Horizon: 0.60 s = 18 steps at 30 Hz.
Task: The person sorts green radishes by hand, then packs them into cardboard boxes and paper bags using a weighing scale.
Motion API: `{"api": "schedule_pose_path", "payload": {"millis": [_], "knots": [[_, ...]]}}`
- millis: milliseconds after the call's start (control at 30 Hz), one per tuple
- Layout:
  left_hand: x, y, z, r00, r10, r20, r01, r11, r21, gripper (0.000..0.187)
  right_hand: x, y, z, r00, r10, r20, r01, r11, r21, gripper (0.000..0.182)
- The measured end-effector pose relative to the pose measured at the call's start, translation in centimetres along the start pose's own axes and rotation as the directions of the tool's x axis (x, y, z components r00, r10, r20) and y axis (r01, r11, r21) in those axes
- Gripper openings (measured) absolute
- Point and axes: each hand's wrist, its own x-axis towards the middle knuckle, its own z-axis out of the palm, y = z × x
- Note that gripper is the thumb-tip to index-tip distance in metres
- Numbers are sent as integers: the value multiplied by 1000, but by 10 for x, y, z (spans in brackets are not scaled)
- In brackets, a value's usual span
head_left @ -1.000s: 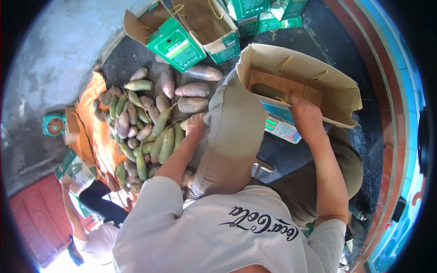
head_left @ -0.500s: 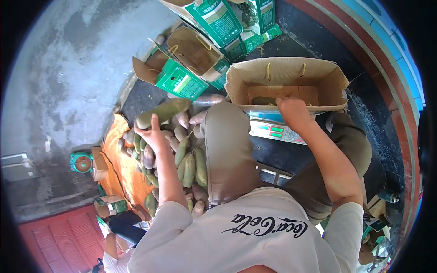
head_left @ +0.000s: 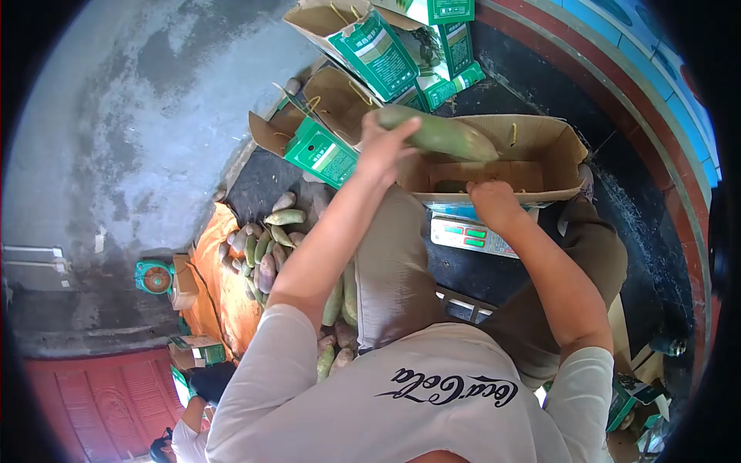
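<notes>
gripping a long green radish near one end, the left hand is raised at the left side of an open cardboard box, thumb across the skin. the radish slants over the box, its far end reaching past the left part of the opening and looking slightly blurred. the right hand is clamped on the near rim of the box, fingers curled over the edge, well apart from the left hand. inside, by those fingers, lies another dark green radish, partly hidden by the rim. a scale with lit green digits shows under the near side of the box. left of the person's knee, a pile of green and purplish radishes lies beside an orange sheet. green cartons stand beyond the left hand, and another person is at the lower left.
</notes>
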Motion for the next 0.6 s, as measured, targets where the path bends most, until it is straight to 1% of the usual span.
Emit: {"api": "schedule_pose_path", "payload": {"millis": [67, 133, 200, 233, 333, 400, 433, 500, 533, 567, 600], "knots": [[15, -6, 22, 993, -63, 99, 52, 992, 111, 68, 0, 1, 1, 1000, -8, -16, 8, 1000, 3, 16], [20, -11, 47, 989, -57, 139, 36, 988, 152, 69, 1, 1, 1, 1000, -19, -12, 19, 1000, -11, 16], [24, -18, 66, 983, -100, 156, 82, 990, 115, 62, 1, 0, -3, 1000, -9, -5, 9, 999, -32, 17], [29, -21, 73, 978, -119, 171, 103, 989, 102, 59, 1, 0, -3, 999, -20, -29, 19, 999, -41, 16], [43, -36, 76, 954, -203, 219, 171, 973, 154, 39, 1, 3, 0, 995, -47, -85, 40, 996, -83, 15], [36, -28, 65, 969, -28, 247, -39, 964, 263, 32, 3, 5, 5, 993, -65, -98, 52, 990, -133, 13], [31, -16, 58, 961, 60, 269, -148, 936, 320, 30, 4, 6, 6, 994, -58, -91, 44, 989, -145, 12], [19, 5, 37, 922, 262, 286, -344, 893, 291, 26, 6, 7, 6, 996, -42, -81, 29, 986, -162, 10], [16, 12, 20, 900, 330, 283, -410, 862, 298, 27, 7, 6, 5, 995, -42, -86, 28, 987, -157, 10], [8, 22, 2, 911, 317, 262, -395, 850, 348, 28, 7, 5, 5, 995, -41, -88, 28, 988, -153, 9], [8, 18, -20, 913, 336, 231, -398, 858, 324, 28, 8, 6, 5, 995, -39, -93, 25, 988, -150, 9]]}}
